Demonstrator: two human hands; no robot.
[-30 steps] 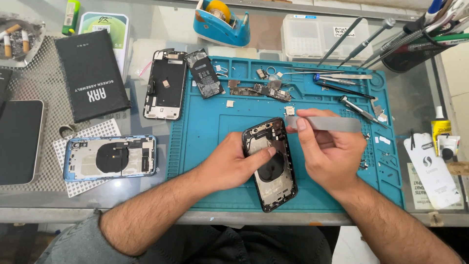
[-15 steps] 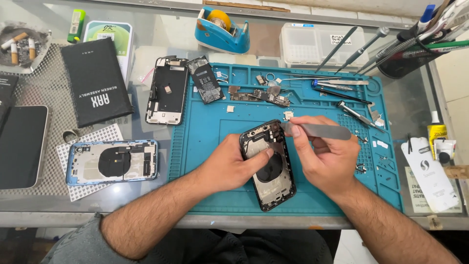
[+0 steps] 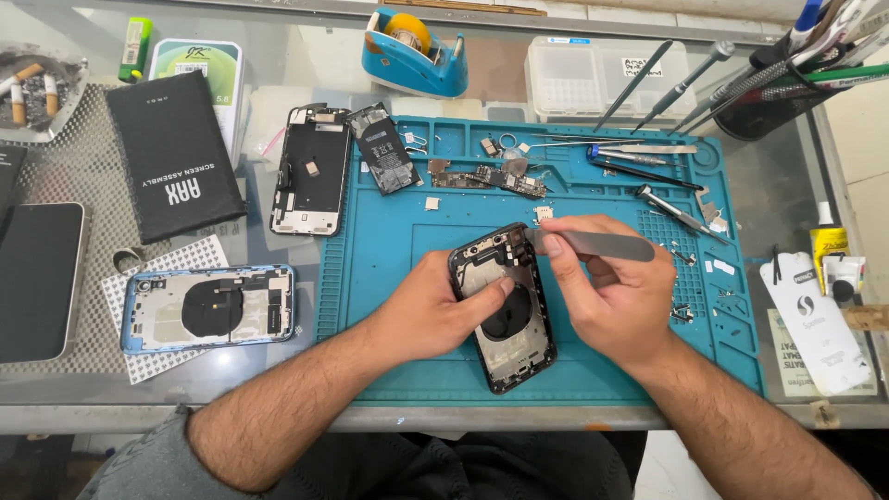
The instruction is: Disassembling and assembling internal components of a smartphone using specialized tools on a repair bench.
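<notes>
An opened black phone housing (image 3: 507, 319) lies tilted on the blue repair mat (image 3: 389, 268), its dark round coil showing in the middle. My left hand (image 3: 428, 310) grips its left edge, thumb pressed on the inside. My right hand (image 3: 611, 296) holds a flat grey metal pry tool (image 3: 597, 244), whose tip rests at the housing's upper right corner. Both forearms reach in from the table's near edge.
A blue phone housing (image 3: 208, 308) and a dark tablet (image 3: 37, 278) lie at the left, beside a black box (image 3: 176, 153). Another open housing (image 3: 310, 171), a battery (image 3: 381, 148) and circuit boards (image 3: 486, 176) sit further back. Tweezers and screwdrivers (image 3: 648, 171), a tape dispenser (image 3: 412, 42) and a tool cup (image 3: 778, 88) stand behind.
The view has shifted slightly. My right hand has lowered the pry tool's tip toward the housing's upper right corner; my left hand keeps its hold.
</notes>
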